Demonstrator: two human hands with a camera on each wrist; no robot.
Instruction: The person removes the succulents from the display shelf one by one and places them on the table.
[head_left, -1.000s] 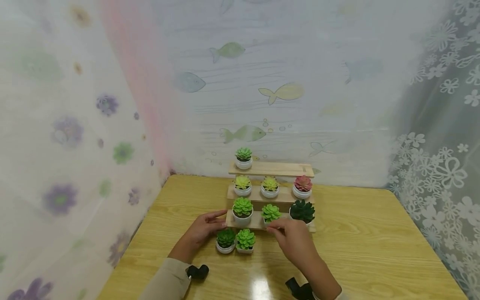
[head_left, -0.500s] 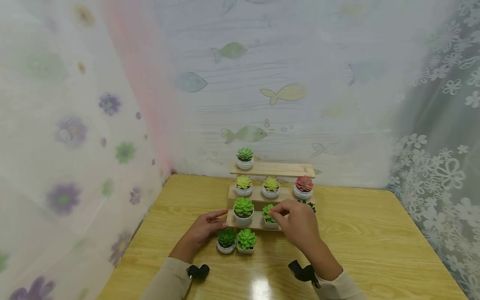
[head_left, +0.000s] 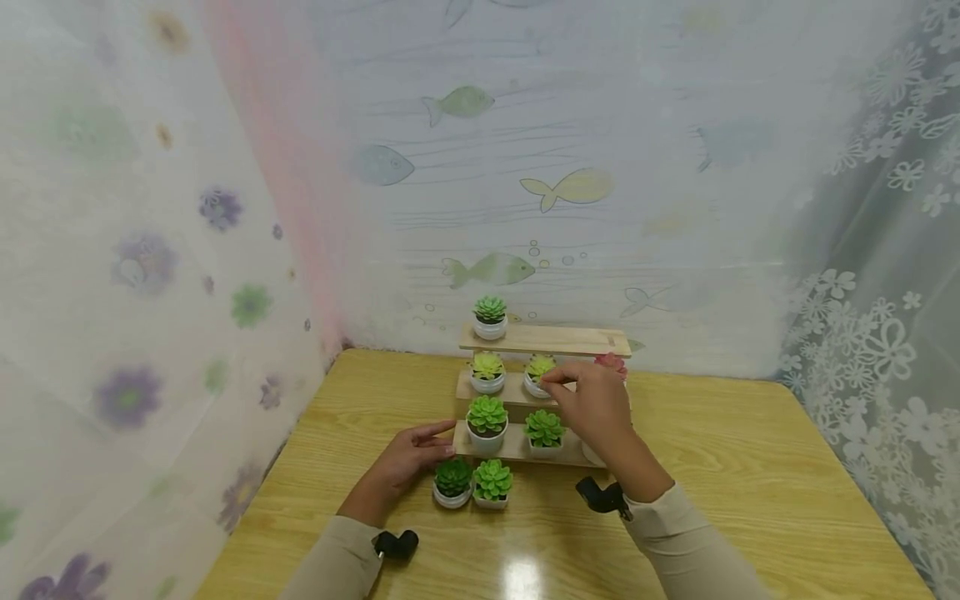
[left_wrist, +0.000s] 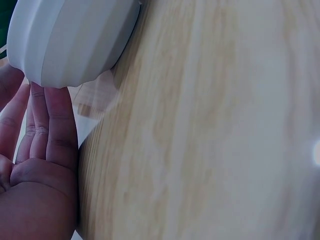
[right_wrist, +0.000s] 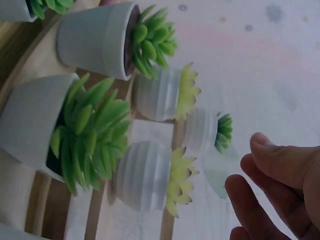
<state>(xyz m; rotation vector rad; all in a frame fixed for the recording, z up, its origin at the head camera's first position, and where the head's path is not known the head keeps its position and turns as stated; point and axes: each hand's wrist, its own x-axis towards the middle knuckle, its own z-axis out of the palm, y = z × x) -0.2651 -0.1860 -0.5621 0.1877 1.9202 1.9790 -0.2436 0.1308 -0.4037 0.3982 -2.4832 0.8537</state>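
A three-tier wooden shelf [head_left: 558,337] holds small potted succulents. At its lower left end, my left hand [head_left: 397,462] touches the board with extended fingers; the left wrist view shows these fingers [left_wrist: 61,117] beside a white pot [left_wrist: 75,40]. My right hand [head_left: 596,408] is raised in front of the middle tier, near the yellow-green succulent [head_left: 540,367]. In the right wrist view its fingers [right_wrist: 252,207] are slightly bent and apart from the thumb, holding nothing. A bright green succulent [head_left: 544,427] stands below on the bottom tier. The right hand covers the dark succulent's leaves.
Two green succulents, one dark [head_left: 453,479] and one lighter [head_left: 492,481], stand on the wooden table [head_left: 720,467] before the shelf's left part. A red succulent [head_left: 611,365] is partly hidden on the middle tier. Patterned cloth [head_left: 480,133] hangs behind.
My right hand has risen from the middle plant on the bottom tier to the one on the middle tier. The left hand stays at the shelf's end.
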